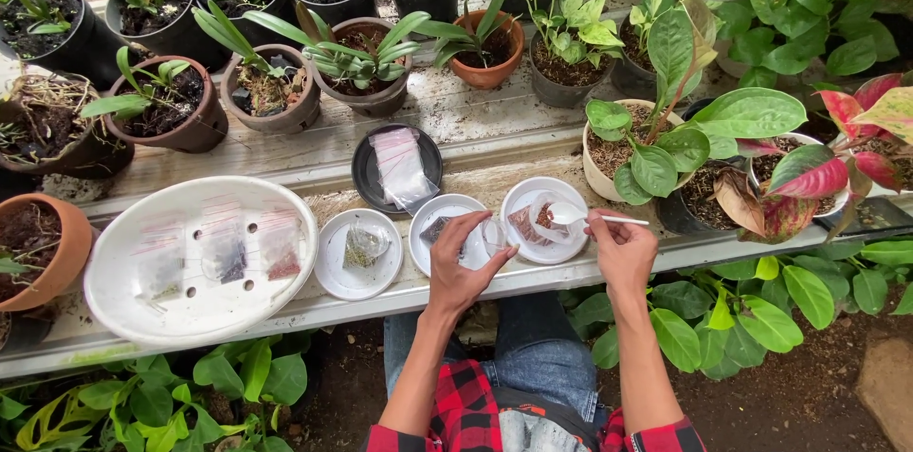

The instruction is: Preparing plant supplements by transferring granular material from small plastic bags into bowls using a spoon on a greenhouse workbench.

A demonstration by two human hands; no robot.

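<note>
From the head camera, the left hand pinches a small clear cup between thumb and fingers, held tilted just above the near edge of the worktop, between two white saucers. The right hand is closed in a pinch on the thin handle of a white plastic spoon, whose bowl rests over the right-hand white saucer, where a clear packet of reddish-brown bits lies. The middle white saucer holds a dark packet, the left saucer a greenish one, and a black saucer farther back carries empty clear bags. A large white tray with more packets sits at the left.

To scoop well, I judge the cup should stay steady and close to the spoon, mouth turned upward, so nothing spills off the edge.
</note>
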